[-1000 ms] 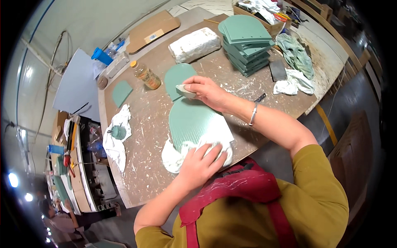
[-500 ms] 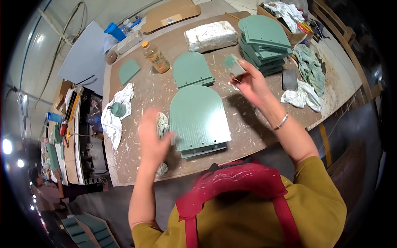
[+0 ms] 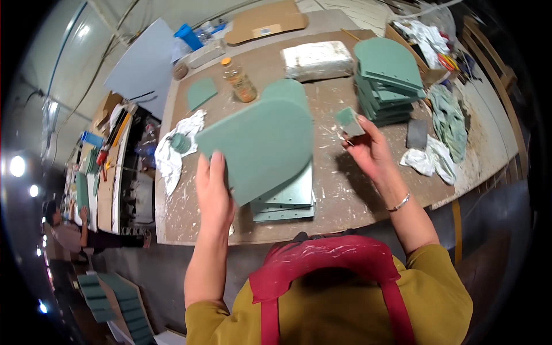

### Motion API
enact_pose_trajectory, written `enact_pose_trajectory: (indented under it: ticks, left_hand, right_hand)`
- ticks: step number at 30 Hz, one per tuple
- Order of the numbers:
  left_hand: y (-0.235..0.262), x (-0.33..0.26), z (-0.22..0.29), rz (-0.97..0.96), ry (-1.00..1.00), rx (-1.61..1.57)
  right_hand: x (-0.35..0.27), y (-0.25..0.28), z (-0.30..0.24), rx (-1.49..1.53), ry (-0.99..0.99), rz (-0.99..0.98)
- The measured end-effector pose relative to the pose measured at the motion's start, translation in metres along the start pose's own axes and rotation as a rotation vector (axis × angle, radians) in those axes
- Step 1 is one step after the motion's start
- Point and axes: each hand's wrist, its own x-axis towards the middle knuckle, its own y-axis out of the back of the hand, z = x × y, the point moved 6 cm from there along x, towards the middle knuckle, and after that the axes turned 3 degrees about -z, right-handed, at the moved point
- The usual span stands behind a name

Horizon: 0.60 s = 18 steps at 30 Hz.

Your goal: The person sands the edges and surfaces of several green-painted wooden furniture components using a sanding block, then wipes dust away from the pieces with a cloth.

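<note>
My left hand (image 3: 214, 187) grips the lower left edge of a large green arch-shaped board (image 3: 259, 146) and holds it tilted above the worktable (image 3: 368, 190). My right hand (image 3: 368, 146) pinches a small green block (image 3: 348, 121) over the table's middle right. Under the lifted board lie two or three more green boards (image 3: 287, 201) stacked flat. Another rounded green board (image 3: 286, 90) lies just behind it.
A tall stack of green arch boards (image 3: 388, 80) stands at the back right, a wrapped white block (image 3: 316, 60) beside it. A small jar (image 3: 238, 80), a green square (image 3: 201, 93), white rags (image 3: 172, 149) and green cloths (image 3: 448, 123) lie around. Another person (image 3: 63, 230) is at far left.
My left hand dropped the rag and lifted the top green board off the stack, tilting it up. My right hand stayed raised with the small block.
</note>
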Motion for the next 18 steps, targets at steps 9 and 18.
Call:
enact_pose_trajectory:
  ticks: [9, 18]
  left_hand:
    - [0.045, 0.042, -0.076, 0.001, 0.234, -0.207]
    - [0.055, 0.06, -0.088, -0.272, 0.435, 0.38]
  right_hand:
    - [-0.002, -0.014, 0.01, -0.044, -0.048, -0.02]
    - [0.014, -0.072, 0.003, -0.544, -0.061, -0.148]
